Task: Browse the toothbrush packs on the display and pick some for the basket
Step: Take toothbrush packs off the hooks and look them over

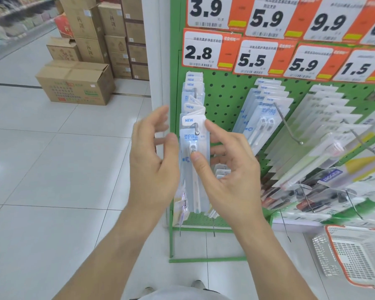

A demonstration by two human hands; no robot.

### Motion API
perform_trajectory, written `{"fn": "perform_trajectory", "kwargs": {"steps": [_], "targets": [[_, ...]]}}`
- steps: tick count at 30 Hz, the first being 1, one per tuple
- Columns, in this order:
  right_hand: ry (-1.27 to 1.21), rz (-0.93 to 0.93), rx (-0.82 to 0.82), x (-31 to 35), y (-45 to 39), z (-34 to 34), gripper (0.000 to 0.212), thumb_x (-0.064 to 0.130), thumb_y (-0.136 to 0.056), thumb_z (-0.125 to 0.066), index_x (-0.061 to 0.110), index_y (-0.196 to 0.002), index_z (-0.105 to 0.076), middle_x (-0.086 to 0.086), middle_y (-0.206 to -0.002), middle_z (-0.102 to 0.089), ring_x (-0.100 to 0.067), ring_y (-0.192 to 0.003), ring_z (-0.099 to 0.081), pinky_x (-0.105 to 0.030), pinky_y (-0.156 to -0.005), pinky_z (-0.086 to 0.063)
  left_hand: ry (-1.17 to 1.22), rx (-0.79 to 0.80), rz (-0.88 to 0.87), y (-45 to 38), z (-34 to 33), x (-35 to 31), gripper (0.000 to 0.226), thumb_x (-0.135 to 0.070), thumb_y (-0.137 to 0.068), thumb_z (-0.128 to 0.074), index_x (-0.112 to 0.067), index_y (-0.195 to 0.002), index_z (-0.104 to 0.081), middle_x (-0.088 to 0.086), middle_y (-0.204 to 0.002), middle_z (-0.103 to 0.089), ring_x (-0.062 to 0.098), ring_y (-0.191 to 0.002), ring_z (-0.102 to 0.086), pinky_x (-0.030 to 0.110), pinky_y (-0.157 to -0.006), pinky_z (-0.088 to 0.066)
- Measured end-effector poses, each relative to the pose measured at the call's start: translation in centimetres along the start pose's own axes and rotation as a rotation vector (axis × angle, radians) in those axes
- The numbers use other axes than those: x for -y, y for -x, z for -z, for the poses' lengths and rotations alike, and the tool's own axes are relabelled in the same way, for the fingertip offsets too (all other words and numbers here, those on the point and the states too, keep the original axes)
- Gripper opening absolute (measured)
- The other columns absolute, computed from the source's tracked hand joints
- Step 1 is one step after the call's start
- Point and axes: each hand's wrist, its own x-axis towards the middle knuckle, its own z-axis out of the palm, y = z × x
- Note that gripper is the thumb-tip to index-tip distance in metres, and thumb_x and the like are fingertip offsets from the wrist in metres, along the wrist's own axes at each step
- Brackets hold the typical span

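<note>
Our left hand (152, 156) open beside the front toothbrush pack (192, 152), our right hand (230, 167) pinching that pack, thumb in front, pack on its hook (196, 129), white basket (355, 254) on floor right, green pegboard (223, 98) behind.

A floor of pale glossy tiles (52, 169) is seen throughout. Brown cardboard boxes (76, 83) are stacked at ten o'clock, beside a white pillar (155, 61) at twelve.
</note>
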Motion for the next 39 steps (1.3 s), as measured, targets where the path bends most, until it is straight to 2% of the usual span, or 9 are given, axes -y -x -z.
{"fn": "perform_trajectory", "kwargs": {"steps": [4,9,14,17,20,23,28,33,39], "targets": [[0.054,0.05,-0.013,-0.2,-0.5,-0.1,0.05,0.019,-0.089,-0.079,0.027,-0.135,-0.061,-0.001,-0.111,-0.059,-0.017,-0.093,-0.066,-0.03,-0.08,-0.056,0.166,0.244,0.002,-2.6,-0.2,-0.4,0.041,-0.02,-0.099,-0.046,-0.03,-0.139,-0.046,-0.003,-0.142,-0.053,0.004,-0.13,-0.05,0.022,-0.104,-0.042],[0.089,0.097,-0.022,-0.6,-1.1,0.0,0.051,0.019,-0.086,-0.082,0.023,-0.133,-0.064,0.0,-0.111,-0.056,-0.015,-0.09,-0.066,-0.031,-0.076,-0.057,0.219,0.4,-0.002,-3.9,-0.4,0.3,0.049,-0.018,-0.102,-0.041,-0.015,-0.151,-0.04,0.003,-0.153,-0.046,0.012,-0.141,-0.042,0.03,-0.117,-0.036],[0.082,0.086,0.017,-0.6,-1.8,0.4,0.052,0.019,-0.081,-0.086,0.021,-0.129,-0.066,-0.001,-0.113,-0.056,-0.015,-0.092,-0.067,-0.029,-0.077,-0.057,0.124,0.432,-0.072,-4.7,0.0,0.9,0.043,-0.019,-0.103,-0.042,-0.024,-0.145,-0.05,0.001,-0.138,-0.05,0.01,-0.131,-0.048,0.028,-0.109,-0.039],[0.044,0.1,0.027,-0.3,-2.4,0.9,0.037,0.018,-0.086,-0.08,0.015,-0.122,-0.069,-0.004,-0.111,-0.059,-0.016,-0.098,-0.066,-0.026,-0.087,-0.052,0.073,0.435,-0.103,-5.1,0.0,1.1,0.041,-0.019,-0.103,-0.043,-0.023,-0.143,-0.053,-0.003,-0.132,-0.053,0.008,-0.127,-0.05,0.024,-0.108,-0.038],[0.029,0.097,-0.071,0.0,-3.8,1.0,0.018,0.013,-0.093,-0.066,0.018,-0.109,-0.07,-0.003,-0.105,-0.063,-0.014,-0.1,-0.064,-0.026,-0.09,-0.049,0.029,0.429,-0.118,-5.2,0.0,1.1,0.04,-0.02,-0.104,-0.044,-0.02,-0.142,-0.054,-0.001,-0.13,-0.054,0.006,-0.123,-0.052,0.017,-0.102,-0.037],[-0.028,0.024,-0.145,0.2,-6.4,0.3,0.017,0.014,-0.098,-0.059,0.029,-0.101,-0.067,-0.001,-0.103,-0.068,-0.008,-0.097,-0.065,-0.021,-0.086,-0.049,-0.02,0.413,-0.144,-5.2,0.1,1.0,0.039,-0.022,-0.104,-0.043,-0.02,-0.141,-0.054,-0.001,-0.128,-0.054,0.003,-0.12,-0.052,0.019,-0.105,-0.037],[0.037,-0.009,-0.072,-0.6,-10.9,-0.5,0.018,0.016,-0.101,-0.055,0.017,-0.106,-0.073,0.004,-0.102,-0.073,-0.008,-0.094,-0.067,-0.024,-0.087,-0.053,-0.059,0.378,-0.18,-5.3,-0.1,0.9,0.036,-0.024,-0.104,-0.045,-0.023,-0.139,-0.056,-0.004,-0.122,-0.053,0.001,-0.12,-0.051,0.026,-0.11,-0.039],[0.208,-0.053,0.116,-1.4,-13.6,-1.0,0.017,0.017,-0.096,-0.065,0.022,-0.109,-0.075,0.017,-0.091,-0.07,-0.001,-0.085,-0.066,-0.02,-0.085,-0.054,-0.065,0.374,-0.193,-5.4,0.0,0.8,0.035,-0.024,-0.105,-0.045,-0.022,-0.138,-0.057,-0.007,-0.119,-0.053,-0.002,-0.117,-0.051,0.023,-0.11,-0.038],[0.194,-0.043,0.119,-1.9,-13.9,-1.2,0.013,0.015,-0.094,-0.069,0.025,-0.099,-0.075,0.014,-0.08,-0.069,-0.004,-0.073,-0.064,-0.017,-0.073,-0.052,-0.073,0.376,-0.188,-5.6,0.0,0.6,0.035,-0.022,-0.105,-0.046,-0.023,-0.138,-0.057,-0.01,-0.119,-0.053,0.0,-0.119,-0.052,0.022,-0.11,-0.037]]}}
